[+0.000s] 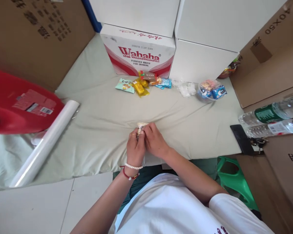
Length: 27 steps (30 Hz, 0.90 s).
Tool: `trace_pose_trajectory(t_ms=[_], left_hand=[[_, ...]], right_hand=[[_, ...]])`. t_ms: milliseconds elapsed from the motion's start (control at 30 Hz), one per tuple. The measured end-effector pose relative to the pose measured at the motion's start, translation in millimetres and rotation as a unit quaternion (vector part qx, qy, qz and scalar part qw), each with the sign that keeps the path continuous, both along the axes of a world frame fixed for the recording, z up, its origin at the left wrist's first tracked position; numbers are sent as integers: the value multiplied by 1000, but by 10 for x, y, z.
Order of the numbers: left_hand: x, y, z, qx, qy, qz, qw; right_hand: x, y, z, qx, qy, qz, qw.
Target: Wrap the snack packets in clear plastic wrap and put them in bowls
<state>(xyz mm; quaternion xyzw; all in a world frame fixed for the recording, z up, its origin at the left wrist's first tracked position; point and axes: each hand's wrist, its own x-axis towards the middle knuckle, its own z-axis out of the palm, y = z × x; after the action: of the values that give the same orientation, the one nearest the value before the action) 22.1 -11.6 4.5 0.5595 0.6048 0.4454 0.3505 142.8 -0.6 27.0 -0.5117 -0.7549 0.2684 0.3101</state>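
Near the front edge of the cloth-covered table, my left hand [135,148] is closed around a small cream-coloured packet [141,125], with thumb and fingers on its sides. My right hand [156,139] meets it from the right, its fingers pinched at the packet's upper right edge. Most of the packet lies hidden under the fingers, so what is inside cannot be seen. Further back on the cloth lie a pale green snack bag [125,85], yellow-wrapped snacks [138,87], a brown packet [148,76] and blue packets [166,83].
A Wahaha water carton [139,53] stands behind the snacks. To the right are crumpled clear plastic [186,88], a clear bowl [211,97] of wrapped snacks, bottles [271,113] and a black phone [241,139]. A plastic film roll [46,143] and red container [21,100] lie left.
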Motion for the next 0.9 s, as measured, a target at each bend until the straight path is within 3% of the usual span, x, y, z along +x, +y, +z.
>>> trace_pose_trajectory(t_ms=[100,233,467,633,800,900], left_hand=[[92,-92,156,5,-17,39,999],[143,-239,292,56,-48,6,997],[254,-420,198,20,-147,-45,988],[333,-381,142,-22,-225,-110,968],[378,-299,175,-114,-317,-105,936],[314,-266,176,-156,-296,-94,938]], right_hand=[[50,-65,-19,25,77,-18,997],[102,-165,-78,33,149,-83,985],[303,-187,-213,-94,159,-214,959],[549,-164,-265,-108,171,-209,957],[647,-170,-333,-132,168,-186,959],[772,-153,-335,-117,165,-179,963]])
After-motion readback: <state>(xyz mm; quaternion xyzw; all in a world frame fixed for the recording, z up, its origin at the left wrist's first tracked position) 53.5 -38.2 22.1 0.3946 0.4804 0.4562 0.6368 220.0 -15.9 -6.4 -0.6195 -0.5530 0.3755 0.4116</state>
